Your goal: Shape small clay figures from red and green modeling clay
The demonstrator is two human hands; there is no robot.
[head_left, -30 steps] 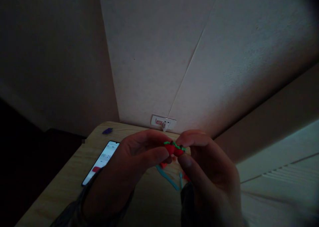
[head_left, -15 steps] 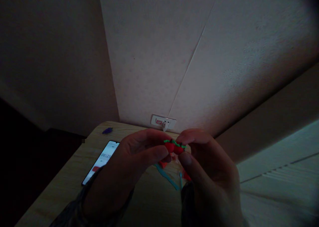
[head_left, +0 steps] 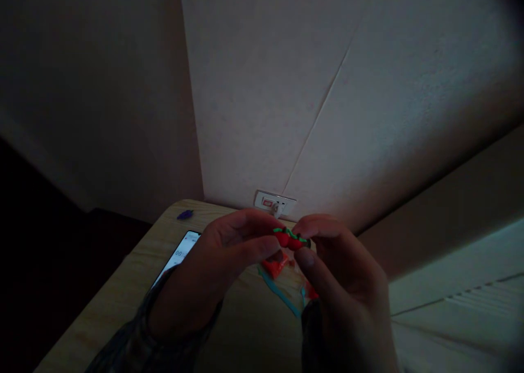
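Note:
Above the table, both hands pinch one small red clay figure. It has two rounded lobes, a wavy green strip along the top and small dark bits like stems. My left hand grips its left end between thumb and fingers. At the right end, the thumb and index finger of my right hand close on it. Fingertips hide both ends. Beneath lie a crumpled red-orange piece and a flat blue-green strip. A thinner blue piece and another red piece show beside my right wrist.
A phone with a lit timer screen lies left of my left arm, partly covered by it. A small purple object rests near the back corner of the wooden table. Behind, the wall holds a socket with a plug in it.
The view has shifted slightly, so table, phone and socket appear a little further right. Both hands keep their pinch on the red clay figure, which looks slightly tilted down on the right.

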